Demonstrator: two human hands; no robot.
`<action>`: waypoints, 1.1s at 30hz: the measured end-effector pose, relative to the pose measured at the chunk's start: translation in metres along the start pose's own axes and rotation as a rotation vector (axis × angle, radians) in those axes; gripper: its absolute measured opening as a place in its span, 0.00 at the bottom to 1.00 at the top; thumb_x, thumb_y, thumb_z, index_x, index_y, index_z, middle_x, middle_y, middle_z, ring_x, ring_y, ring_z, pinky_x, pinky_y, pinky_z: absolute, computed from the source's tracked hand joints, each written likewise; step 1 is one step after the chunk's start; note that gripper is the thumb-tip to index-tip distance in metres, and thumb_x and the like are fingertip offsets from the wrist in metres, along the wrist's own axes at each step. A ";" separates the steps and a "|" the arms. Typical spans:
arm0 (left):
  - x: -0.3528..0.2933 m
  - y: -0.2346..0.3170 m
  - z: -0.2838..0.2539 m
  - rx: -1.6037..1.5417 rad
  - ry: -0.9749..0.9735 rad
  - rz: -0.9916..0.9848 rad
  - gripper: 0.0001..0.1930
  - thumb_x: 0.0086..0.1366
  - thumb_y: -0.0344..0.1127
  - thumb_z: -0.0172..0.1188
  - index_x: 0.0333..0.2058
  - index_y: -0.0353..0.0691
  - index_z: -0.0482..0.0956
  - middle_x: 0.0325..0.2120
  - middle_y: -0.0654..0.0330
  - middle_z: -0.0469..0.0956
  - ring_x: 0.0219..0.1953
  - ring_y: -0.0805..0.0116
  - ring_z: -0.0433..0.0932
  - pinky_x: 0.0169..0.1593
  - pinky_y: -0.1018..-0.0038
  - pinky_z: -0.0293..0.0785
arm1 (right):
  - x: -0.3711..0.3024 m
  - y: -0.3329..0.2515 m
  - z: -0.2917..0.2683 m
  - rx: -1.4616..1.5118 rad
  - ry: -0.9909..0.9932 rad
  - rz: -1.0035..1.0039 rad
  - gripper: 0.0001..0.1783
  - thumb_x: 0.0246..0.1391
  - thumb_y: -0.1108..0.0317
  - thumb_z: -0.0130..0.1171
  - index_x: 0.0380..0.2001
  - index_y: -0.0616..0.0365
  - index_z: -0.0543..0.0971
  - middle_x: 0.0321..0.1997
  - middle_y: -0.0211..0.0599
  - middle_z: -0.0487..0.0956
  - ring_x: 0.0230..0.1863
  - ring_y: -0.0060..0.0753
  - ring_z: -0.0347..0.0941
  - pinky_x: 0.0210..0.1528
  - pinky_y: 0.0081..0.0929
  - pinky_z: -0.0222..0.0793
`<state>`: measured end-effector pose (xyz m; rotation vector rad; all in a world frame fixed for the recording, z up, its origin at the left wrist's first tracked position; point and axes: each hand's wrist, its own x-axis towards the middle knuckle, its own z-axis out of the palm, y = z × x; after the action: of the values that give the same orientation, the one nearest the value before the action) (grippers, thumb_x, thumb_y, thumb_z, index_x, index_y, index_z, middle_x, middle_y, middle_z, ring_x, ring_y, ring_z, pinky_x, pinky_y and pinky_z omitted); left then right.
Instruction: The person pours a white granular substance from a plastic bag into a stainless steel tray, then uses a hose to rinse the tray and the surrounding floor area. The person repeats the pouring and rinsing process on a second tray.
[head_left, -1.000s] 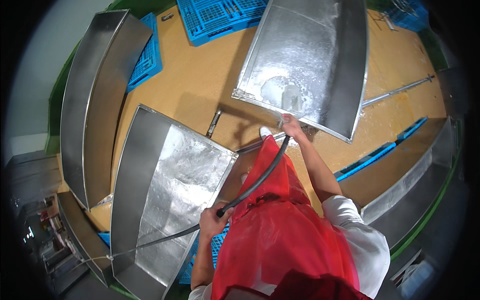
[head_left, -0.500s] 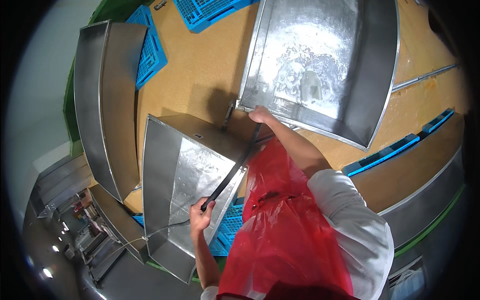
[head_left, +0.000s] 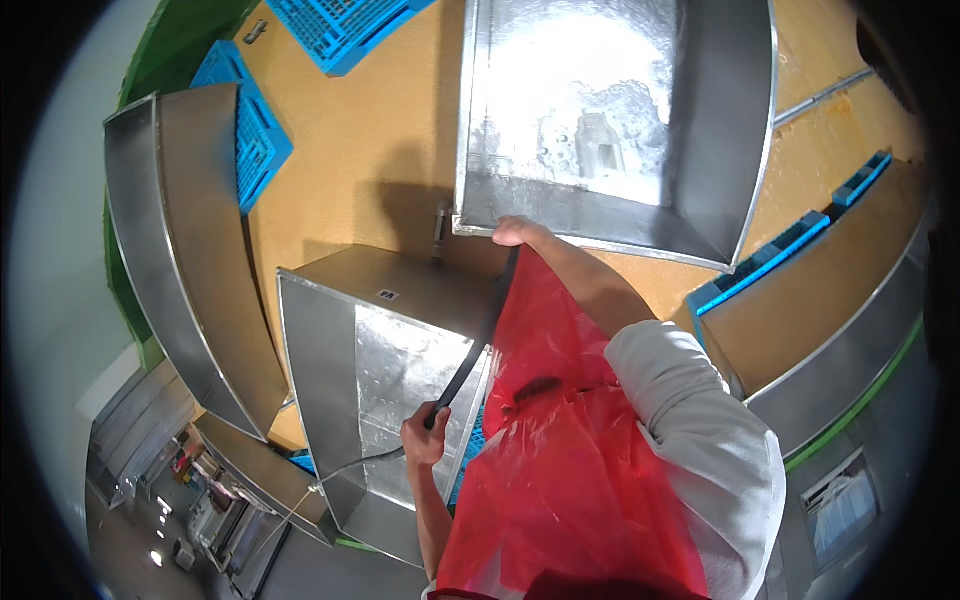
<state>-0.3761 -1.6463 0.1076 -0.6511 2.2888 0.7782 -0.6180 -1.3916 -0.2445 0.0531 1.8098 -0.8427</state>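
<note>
My left hand (head_left: pixel 425 438) is closed around a black hose (head_left: pixel 468 368) over the lower metal tub (head_left: pixel 318 352). From that hand a thinner grey length trails left to a joint with a pale line (head_left: pixel 298 508). The black hose slants up to my right hand (head_left: pixel 522 232), which is closed on its upper part at the near rim of a large metal tub (head_left: pixel 604 244). Whether those fingers also grip the rim cannot be seen. Shallow, sudsy-looking liquid and a pale translucent object (head_left: pixel 598 145) are in the large tub.
Another metal tub (head_left: pixel 150 250) stands at the left. Blue plastic pallets (head_left: pixel 350 25) lie on the tan floor (head_left: pixel 330 150). Along the right is a metal-edged tub (head_left: pixel 830 350) beside a blue pallet (head_left: pixel 770 265). A red plastic apron (head_left: pixel 590 480) covers my front.
The view has shifted, so the large tub sits further left and the left-hand tub lower. Both hands keep their hold on the hose, which bows more now.
</note>
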 end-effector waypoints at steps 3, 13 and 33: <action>0.014 -0.004 0.001 0.053 -0.064 0.026 0.15 0.67 0.46 0.68 0.38 0.38 0.86 0.15 0.58 0.74 0.18 0.70 0.71 0.26 0.67 0.67 | -0.018 0.030 0.000 -0.075 -0.020 0.079 0.26 0.58 0.58 0.52 0.51 0.61 0.85 0.64 0.55 0.78 0.68 0.58 0.71 0.69 0.46 0.67; 0.063 -0.002 0.023 0.059 -0.331 0.013 0.17 0.67 0.49 0.67 0.38 0.39 0.86 0.14 0.59 0.73 0.18 0.69 0.70 0.27 0.66 0.66 | -0.083 0.107 -0.033 -0.145 -0.072 0.404 0.23 0.58 0.62 0.52 0.51 0.55 0.86 0.60 0.46 0.83 0.66 0.51 0.76 0.65 0.47 0.71; 0.090 -0.004 0.053 -0.002 -0.532 0.028 0.17 0.70 0.47 0.65 0.37 0.37 0.85 0.14 0.61 0.69 0.20 0.73 0.65 0.27 0.67 0.62 | -0.163 0.242 -0.028 -0.087 -0.225 0.602 0.33 0.62 0.52 0.42 0.68 0.45 0.75 0.77 0.35 0.67 0.78 0.48 0.60 0.76 0.56 0.54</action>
<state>-0.4139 -1.6360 0.0111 -0.3564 1.8131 0.8485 -0.4722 -1.1384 -0.2277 0.4095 1.4926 -0.3252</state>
